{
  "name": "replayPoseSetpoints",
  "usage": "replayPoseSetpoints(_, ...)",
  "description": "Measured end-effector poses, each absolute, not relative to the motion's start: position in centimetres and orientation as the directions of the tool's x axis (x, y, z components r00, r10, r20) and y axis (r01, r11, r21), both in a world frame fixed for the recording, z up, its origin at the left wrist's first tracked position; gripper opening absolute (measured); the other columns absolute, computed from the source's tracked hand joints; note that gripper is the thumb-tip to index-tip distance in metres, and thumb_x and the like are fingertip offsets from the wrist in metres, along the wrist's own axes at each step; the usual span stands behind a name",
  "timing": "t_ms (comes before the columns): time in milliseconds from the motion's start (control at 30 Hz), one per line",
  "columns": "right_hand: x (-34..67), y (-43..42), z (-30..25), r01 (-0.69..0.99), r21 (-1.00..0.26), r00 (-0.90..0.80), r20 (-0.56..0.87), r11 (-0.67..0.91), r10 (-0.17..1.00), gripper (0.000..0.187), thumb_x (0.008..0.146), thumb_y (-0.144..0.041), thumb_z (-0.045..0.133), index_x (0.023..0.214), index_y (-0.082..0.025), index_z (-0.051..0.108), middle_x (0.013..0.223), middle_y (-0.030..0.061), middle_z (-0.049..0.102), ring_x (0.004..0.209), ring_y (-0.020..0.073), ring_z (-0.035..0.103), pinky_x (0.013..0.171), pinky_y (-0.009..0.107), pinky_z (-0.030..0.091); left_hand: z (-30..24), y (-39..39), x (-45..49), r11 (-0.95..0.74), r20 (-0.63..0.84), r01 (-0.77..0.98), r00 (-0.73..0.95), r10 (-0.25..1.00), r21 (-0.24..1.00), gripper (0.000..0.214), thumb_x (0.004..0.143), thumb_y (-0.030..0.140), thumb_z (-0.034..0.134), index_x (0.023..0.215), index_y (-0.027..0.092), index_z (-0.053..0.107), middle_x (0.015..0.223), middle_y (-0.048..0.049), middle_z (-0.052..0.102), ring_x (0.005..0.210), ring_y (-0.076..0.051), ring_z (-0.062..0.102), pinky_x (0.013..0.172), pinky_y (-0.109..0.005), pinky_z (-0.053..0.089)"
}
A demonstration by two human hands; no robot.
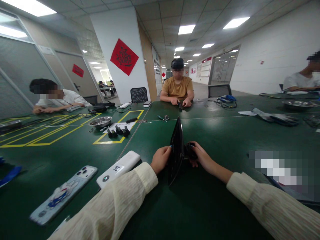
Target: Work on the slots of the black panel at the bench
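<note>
A thin black panel with a glossy edge (177, 153) stands nearly upright, seen almost edge-on, above the green table. My left hand (160, 159) is closed on its left side, thumb against the panel's face. On the other side, my right hand (201, 156) is closed round a small black part (190, 151) that sits against the panel's back. Whether that part is joined to the panel I cannot tell, and some of my right fingers are hidden behind it. Left of my left forearm lie a white power bank-like block (118, 169) and a phone in a cartoon case (64, 195).
Several black cylindrical parts (119, 130) stand on paper near a metal bowl (100, 122). A person (177, 88) opposite handles a black object. Another person (56, 96) leans at the left, another at the far right. Gloves (275, 118) and cables (226, 100) lie on the table (215, 206).
</note>
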State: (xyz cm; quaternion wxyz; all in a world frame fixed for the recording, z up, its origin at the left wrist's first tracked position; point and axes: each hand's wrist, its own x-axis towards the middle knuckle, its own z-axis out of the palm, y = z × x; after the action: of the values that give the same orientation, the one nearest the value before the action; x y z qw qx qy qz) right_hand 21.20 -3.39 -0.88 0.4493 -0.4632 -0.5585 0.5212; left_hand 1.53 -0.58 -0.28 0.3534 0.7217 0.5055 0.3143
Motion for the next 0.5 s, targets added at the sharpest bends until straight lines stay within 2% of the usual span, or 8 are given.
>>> replayPoseSetpoints(200,21.14,-3.59,-0.6,0.049,-0.999,-0.173,0.014,0.023,0.985,0.04,0.08,-0.044,0.033,0.109,-0.017,0.035,0.047,-0.0048,0.052,0.036,0.0126,0.051,0.031,0.018,0.032,-0.6,-0.46,1.59,-0.257,0.128,0.435,0.303,0.944,0.863,0.051,0.08,0.056,0.031,0.078,0.013,0.057,0.057,0.0017,0.05,0.051,-0.011,0.046,0.046,-0.022,0.034)
replayPoseSetpoints(400,21.14,-3.6,-0.45,0.046,-0.999,-0.175,0.004,0.013,0.985,0.039,0.079,-0.043,0.033,0.107,-0.017,0.035,0.046,-0.0047,0.052,0.036,0.0123,0.05,0.031,0.018,0.032,-0.51,-0.33,1.31,-0.28,0.141,0.495,0.3,0.943,0.823,0.041,0.081,0.046,0.032,0.069,0.015,0.055,0.057,0.0016,0.05,0.055,-0.012,0.048,0.05,-0.023,0.036)
replayPoseSetpoints(500,21.16,-3.5,-0.58,0.046,-0.999,-0.175,0.008,0.016,0.985,0.04,0.079,-0.044,0.033,0.108,-0.017,0.035,0.045,-0.005,0.052,0.035,0.0124,0.05,0.031,0.018,0.032,-0.64,-0.36,1.31,-0.283,0.133,0.469,0.327,0.936,0.837,0.042,0.08,0.048,0.033,0.069,0.014,0.055,0.056,0.0021,0.05,0.054,-0.012,0.047,0.05,-0.022,0.036)
